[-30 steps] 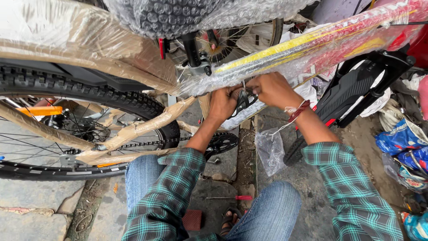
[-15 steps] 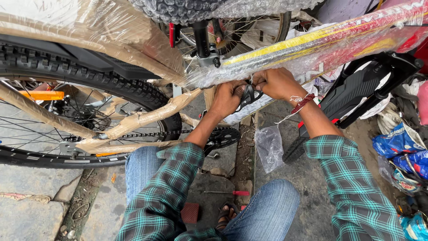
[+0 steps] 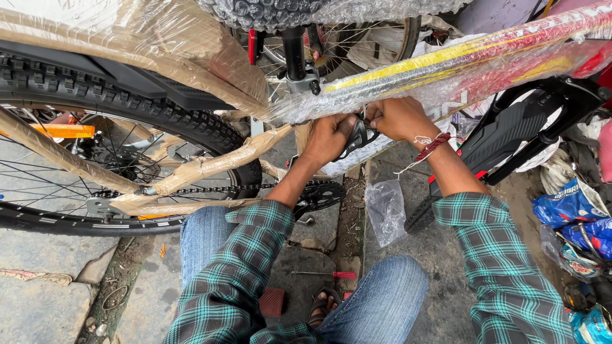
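Black plastic-and-metal bracket part, one only, sits under the plastic-wrapped yellow-and-red frame tube, betw. both hands, just below the black seat post w/ grey clamp. Left hand has fingers curled shut on the part's left side; right hand, w/ red-and-white thread on the wrist, pinches it from the right, fingertips closed on its top edge. Exact grip partly hidden by the wrap.

Counts: 2 hands, 1 knobby rear tyre on a spoked wheel w/ 1 orange reflector, 1 black chainring w/ chain, 1 red-handled screwdriver on the ground betw. the knees, 1 clear plastic bag beside the right forearm, 1 small red block near a sandalled foot. Brown paper-and-film wrapping covers the stays & crowds the left forearm. Black suspension fork leans to the right; blue packets lie past it.
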